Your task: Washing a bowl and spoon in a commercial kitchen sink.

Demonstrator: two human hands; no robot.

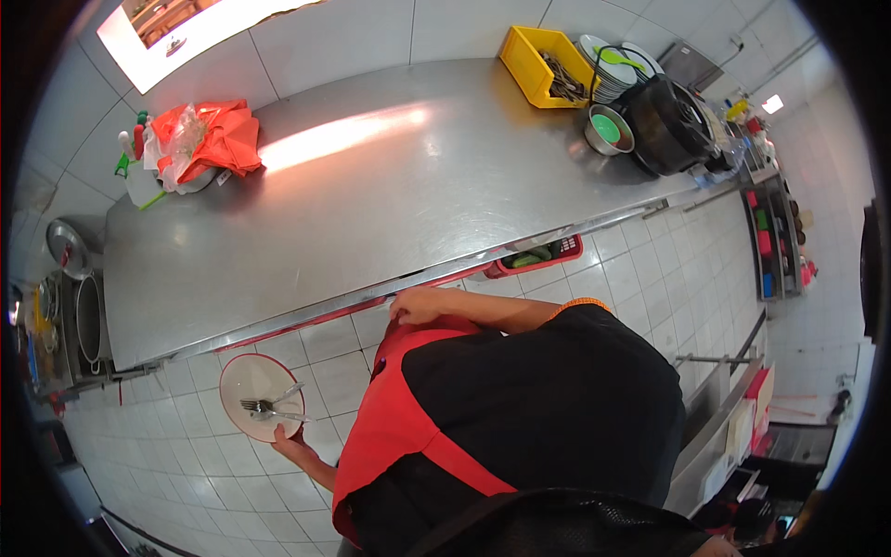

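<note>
My left hand (295,445) grips the rim of a cream plate (243,390) with a red edge, held out over the tiled floor. On the plate lie a metal fork (259,404) and a metal spoon (264,416), with another utensil handle (291,392) angled across. My right hand (421,305), fingers curled, rests at the side of the red apron (404,390), close to the front edge of the stainless steel table (334,202). Whether it pinches the cloth is hidden.
A red plastic bag (230,139) sits at the table's left end. Toward the right stand a yellow bin (522,66) of cutlery, stacked plates (612,73), a steel bowl (621,143) and a black cooker (668,125). Below is a red basket (572,249) of green vegetables.
</note>
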